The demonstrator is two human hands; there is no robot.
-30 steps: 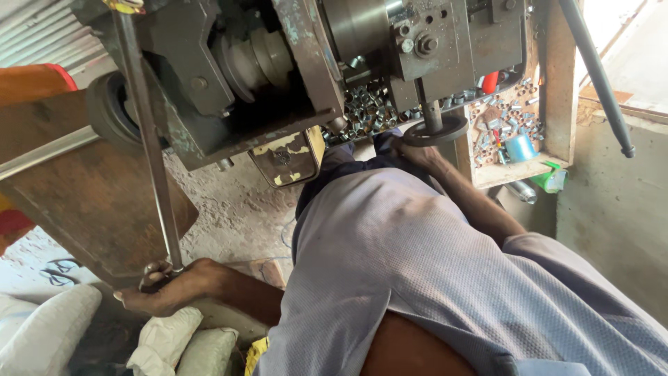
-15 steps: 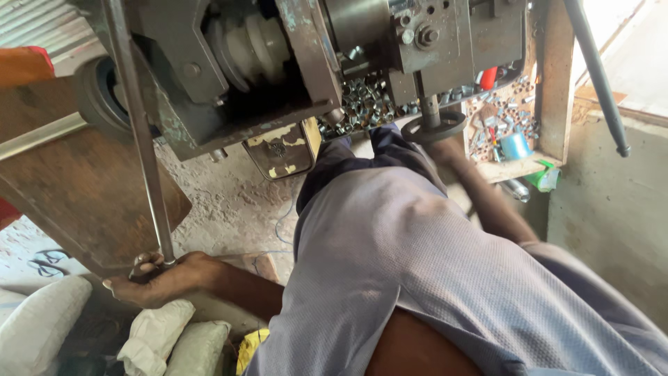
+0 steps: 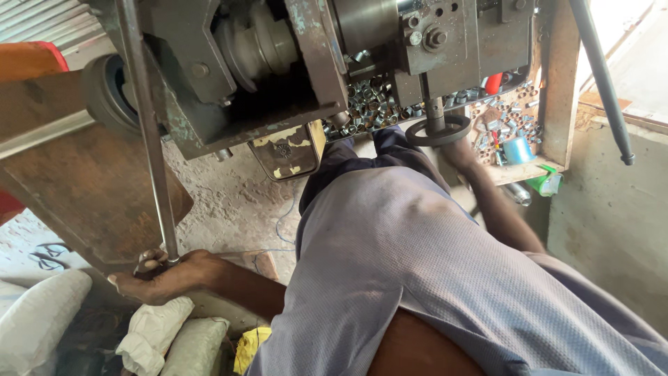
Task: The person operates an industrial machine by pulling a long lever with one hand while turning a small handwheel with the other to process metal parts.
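Observation:
My left hand (image 3: 167,275) is at the lower left, closed around the bottom end of a long grey steel lever bar (image 3: 149,139) that runs up to the old metal-working machine (image 3: 278,63). My right arm reaches forward past my grey shirt. My right hand (image 3: 463,152) grips the lower rim of a small dark handwheel (image 3: 438,132) under the machine's carriage, with its fingers partly hidden by the wheel.
Several small metal rings lie in a tray (image 3: 369,104) below the machine and on a wooden shelf (image 3: 518,170), beside a blue cylinder (image 3: 516,150) and a green bottle (image 3: 546,184). A rusty plate (image 3: 83,195) stands at the left, white sacks (image 3: 42,320) below, and a black lever (image 3: 602,76) at the right.
The view has shifted slightly, so the machine sits lower in the frame. Both hands keep their holds on the lever bar and the handwheel.

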